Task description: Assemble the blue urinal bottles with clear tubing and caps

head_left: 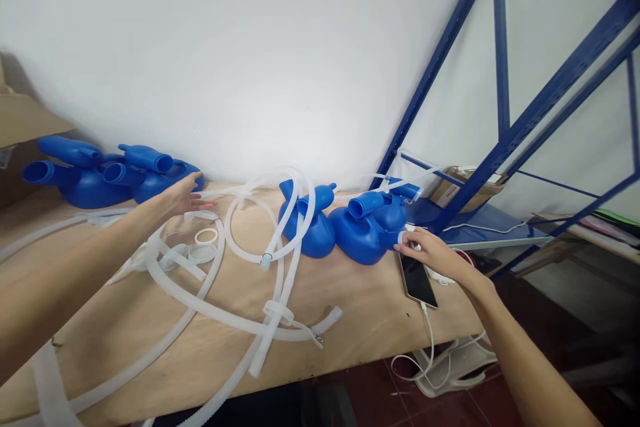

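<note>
My left hand (pixel 187 196) is stretched out at the left, palm partly up and fingers apart, with nothing in it. It is beside the back-left group of blue plastic bottles (pixel 145 183) with wide necks. At the right, my right hand (pixel 419 250) pinches a small white cap-like piece (pixel 401 237) at the mouth of a blue bottle (pixel 361 237). My fingers partly hide that piece. Another blue bottle (pixel 315 233) stands just left of it. Loops of clear tubing (pixel 200 303) lie between my hands, with white rings (pixel 203 252) among them.
A phone (pixel 419 280) with a white cable lies near the table's right edge. A blue metal rack (pixel 500 147) rises at the right and holds a cardboard box (pixel 457 190). Another carton (pixel 30 120) stands far left. Below the table is a white plastic stool (pixel 460 370).
</note>
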The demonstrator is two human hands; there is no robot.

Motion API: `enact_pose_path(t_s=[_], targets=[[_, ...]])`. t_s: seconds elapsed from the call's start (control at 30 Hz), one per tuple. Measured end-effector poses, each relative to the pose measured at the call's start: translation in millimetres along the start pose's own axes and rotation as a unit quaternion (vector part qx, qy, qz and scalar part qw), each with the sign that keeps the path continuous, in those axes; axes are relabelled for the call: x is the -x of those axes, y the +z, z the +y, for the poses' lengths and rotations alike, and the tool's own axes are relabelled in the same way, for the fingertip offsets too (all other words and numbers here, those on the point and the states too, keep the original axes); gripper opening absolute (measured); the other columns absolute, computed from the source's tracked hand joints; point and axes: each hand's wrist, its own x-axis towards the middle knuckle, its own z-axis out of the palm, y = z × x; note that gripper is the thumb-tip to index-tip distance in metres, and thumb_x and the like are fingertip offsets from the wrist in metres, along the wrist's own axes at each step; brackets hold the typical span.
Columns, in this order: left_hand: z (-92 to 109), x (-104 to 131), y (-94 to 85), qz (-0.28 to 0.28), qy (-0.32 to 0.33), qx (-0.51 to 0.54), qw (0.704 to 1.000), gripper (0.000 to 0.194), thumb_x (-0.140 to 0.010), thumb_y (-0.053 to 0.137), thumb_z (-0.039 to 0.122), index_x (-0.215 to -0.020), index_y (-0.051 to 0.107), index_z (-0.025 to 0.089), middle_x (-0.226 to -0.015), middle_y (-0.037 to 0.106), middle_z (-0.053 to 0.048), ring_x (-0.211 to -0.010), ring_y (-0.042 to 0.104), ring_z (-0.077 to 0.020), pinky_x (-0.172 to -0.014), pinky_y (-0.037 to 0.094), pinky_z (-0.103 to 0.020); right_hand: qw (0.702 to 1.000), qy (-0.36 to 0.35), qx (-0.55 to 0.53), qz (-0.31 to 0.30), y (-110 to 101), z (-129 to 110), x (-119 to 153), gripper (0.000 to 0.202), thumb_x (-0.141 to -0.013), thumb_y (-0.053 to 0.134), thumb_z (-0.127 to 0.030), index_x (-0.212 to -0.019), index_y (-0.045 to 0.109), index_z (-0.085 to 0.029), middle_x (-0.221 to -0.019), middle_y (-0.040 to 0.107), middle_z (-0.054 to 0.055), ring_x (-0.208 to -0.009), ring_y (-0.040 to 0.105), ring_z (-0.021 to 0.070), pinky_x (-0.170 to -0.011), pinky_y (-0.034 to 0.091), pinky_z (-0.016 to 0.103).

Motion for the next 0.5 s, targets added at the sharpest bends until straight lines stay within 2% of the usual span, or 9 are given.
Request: enact_pose_path(t_s=[0.07,0.13,0.23,0.3,0.33,0.4,0.47,0.5], targets=[[0.7,2.0,6.4,-0.012,-0.012,-0.065,0.998,0.05,-0.1,0.052,0.054,-0.113,0.047,0.006,-0.118,0.059,-0.018,-0.078,0.068,-0.021,-0.072,0.058,-0.043,1.0,0.004,0.003,-0.01,-1.3,0.7,-2.1,0.064,-0.088,0.044,-0.083,-0.066,0.057,-0.024,-0.071,0.061,0.007,-0.077,0.056,0.0264,-0.075,0.044,0.039],[3.7,5.3,15.6,-0.02,0.008,-0.124,0.992,0.055,-0.095,0.059,0.055,-0.116,0.051,0.005,-0.123,0.059,-0.019,-0.079,0.069,-0.0217,-0.074,0.058,-0.043,1.0,0.004,-0.002,-0.018,-1.9,2.4,-3.4,0.063,-0.088,0.045,-0.081,-0.067,0.057,-0.023,-0.072,0.062,0.007,-0.076,0.057,0.0256,-0.074,0.043,0.038],[13.6,17.1,35.7,-0.011,0.083,-0.198,0.977,0.048,-0.089,0.068,0.046,-0.119,0.059,0.009,-0.128,0.061,-0.017,-0.086,0.07,-0.0217,-0.086,0.057,-0.041,0.999,-0.002,-0.019,-0.045,-4.3,5.2,-4.1,0.06,-0.09,0.047,-0.078,-0.07,0.058,-0.022,-0.071,0.06,0.004,-0.071,0.055,0.0224,-0.07,0.041,0.035],[25.0,36.2,53.8,0.003,0.18,-0.241,0.954,0.042,-0.088,0.069,0.041,-0.12,0.064,0.014,-0.133,0.06,-0.014,-0.09,0.071,-0.0208,-0.092,0.055,-0.037,0.997,-0.003,-0.031,-0.066,-6.5,6.2,-3.9,0.058,-0.091,0.048,-0.076,-0.072,0.06,-0.022,-0.07,0.058,0.003,-0.068,0.052,0.0203,-0.067,0.04,0.033],[32.1,50.3,64.5,0.011,0.272,-0.278,0.921,0.039,-0.091,0.063,0.042,-0.119,0.065,0.015,-0.132,0.061,-0.013,-0.09,0.071,-0.0208,-0.09,0.055,-0.036,0.997,-0.002,-0.035,-0.071,-7.3,6.4,-3.7,0.058,-0.091,0.049,-0.075,-0.072,0.061,-0.022,-0.069,0.058,0.002,-0.066,0.052,0.0196,-0.066,0.04,0.033],[47.4,86.2,90.9,0.009,0.449,-0.308,0.839,0.034,-0.099,0.051,0.04,-0.117,0.067,0.017,-0.125,0.066,-0.011,-0.087,0.072,-0.0196,-0.079,0.056,-0.032,0.997,0.003,-0.044,-0.063,-7.2,5.9,-2.8,0.058,-0.091,0.051,-0.075,-0.072,0.062,-0.021,-0.069,0.059,0.002,-0.066,0.052,0.019,-0.066,0.04,0.032],[60.9,125.4,126.2,-0.042,0.573,-0.343,0.743,0.032,-0.104,0.045,0.038,-0.117,0.068,0.019,-0.111,0.072,-0.008,-0.088,0.072,-0.0207,-0.078,0.055,-0.033,0.998,0.014,-0.056,-0.04,-4.5,4.2,-1.6,0.058,-0.088,0.054,-0.076,-0.072,0.063,-0.021,-0.07,0.062,0.002,-0.065,0.052,0.0186,-0.065,0.041,0.032],[65.5,142.7,147.5,-0.081,0.603,-0.368,0.703,0.033,-0.105,0.044,0.039,-0.116,0.069,0.02,-0.104,0.073,-0.007,-0.087,0.072,-0.0219,-0.075,0.054,-0.033,0.997,0.025,-0.067,-0.023,-2.1,2.8,-0.9,0.058,-0.086,0.057,-0.077,-0.072,0.063,-0.021,-0.069,0.062,0.002,-0.065,0.053,0.0184,-0.064,0.041,0.032]])
